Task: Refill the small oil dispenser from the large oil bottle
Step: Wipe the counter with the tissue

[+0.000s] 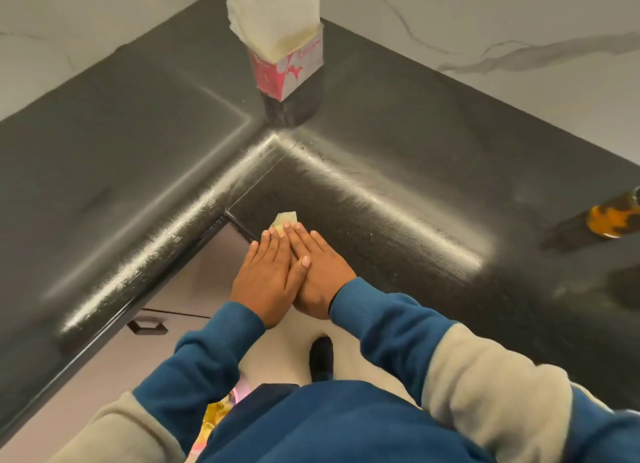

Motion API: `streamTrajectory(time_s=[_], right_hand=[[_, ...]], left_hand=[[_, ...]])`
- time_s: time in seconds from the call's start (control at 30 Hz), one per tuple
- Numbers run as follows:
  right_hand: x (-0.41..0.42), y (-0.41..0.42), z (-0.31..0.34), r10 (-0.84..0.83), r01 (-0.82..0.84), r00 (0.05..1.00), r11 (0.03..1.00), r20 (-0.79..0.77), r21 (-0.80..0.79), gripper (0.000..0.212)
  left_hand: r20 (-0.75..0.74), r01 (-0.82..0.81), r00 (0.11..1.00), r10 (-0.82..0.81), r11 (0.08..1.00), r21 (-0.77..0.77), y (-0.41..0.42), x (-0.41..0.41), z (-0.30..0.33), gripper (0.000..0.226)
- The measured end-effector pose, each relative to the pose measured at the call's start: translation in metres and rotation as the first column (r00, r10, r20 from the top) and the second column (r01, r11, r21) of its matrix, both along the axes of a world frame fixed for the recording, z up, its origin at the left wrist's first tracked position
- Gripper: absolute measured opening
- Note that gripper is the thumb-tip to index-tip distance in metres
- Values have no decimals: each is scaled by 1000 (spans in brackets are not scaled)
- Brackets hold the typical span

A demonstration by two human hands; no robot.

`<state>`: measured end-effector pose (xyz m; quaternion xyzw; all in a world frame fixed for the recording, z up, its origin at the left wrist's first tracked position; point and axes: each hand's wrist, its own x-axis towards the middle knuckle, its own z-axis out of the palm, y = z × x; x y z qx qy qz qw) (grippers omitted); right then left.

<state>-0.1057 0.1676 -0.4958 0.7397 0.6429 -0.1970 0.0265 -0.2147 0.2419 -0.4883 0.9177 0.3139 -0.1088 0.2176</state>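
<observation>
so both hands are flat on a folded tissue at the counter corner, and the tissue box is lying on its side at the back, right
Not quite. In the head view the tissue box stands upright at the back of the black counter, with tissues sticking out of its top. The rest holds: the left hand and right hand lie flat, overlapping, on a folded tissue at the counter's inner corner.

Black L-shaped countertop [104, 157] – white marble wall [519, 19] – drawer handle [147, 325].
</observation>
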Motion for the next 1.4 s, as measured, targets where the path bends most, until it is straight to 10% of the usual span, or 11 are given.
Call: streamTrajectory(time_s=[0.63, 1.4], right_hand=[[50, -254, 8, -404, 407, 914, 908, 49, -99, 100], [70, -538, -6, -815, 836, 546, 546, 193, -54, 86]], left_hand=[[31, 434, 901, -433, 900, -50, -218, 94, 2, 88], [74, 828, 559, -826, 561, 12, -488, 182, -3, 70]])
